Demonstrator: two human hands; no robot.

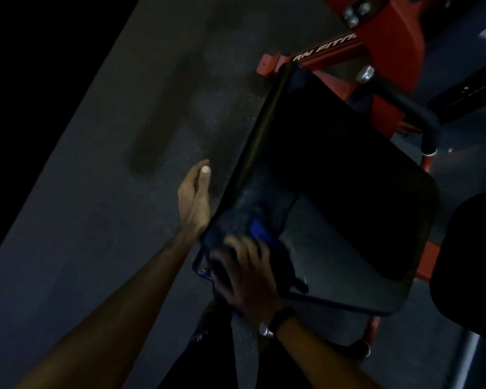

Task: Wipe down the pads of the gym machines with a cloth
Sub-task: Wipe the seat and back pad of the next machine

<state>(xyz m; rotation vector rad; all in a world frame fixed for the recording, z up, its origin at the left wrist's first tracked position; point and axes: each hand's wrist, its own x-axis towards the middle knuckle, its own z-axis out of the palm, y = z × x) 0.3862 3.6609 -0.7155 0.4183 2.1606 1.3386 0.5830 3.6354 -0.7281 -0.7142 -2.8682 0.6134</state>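
A black seat pad of a red-framed gym machine fills the middle and right of the head view, tilted. My right hand presses a dark blue cloth against the pad's near left corner; the hand is blurred, fingers spread over the cloth. My left hand hangs beside the pad's left edge with fingers straight and holds nothing. A watch sits on my right wrist.
The red machine frame with white lettering runs behind the pad at the top right. A black handle bar curves along the pad's right side. Dark rubber floor spreads to the left. Another black pad sits at the right edge.
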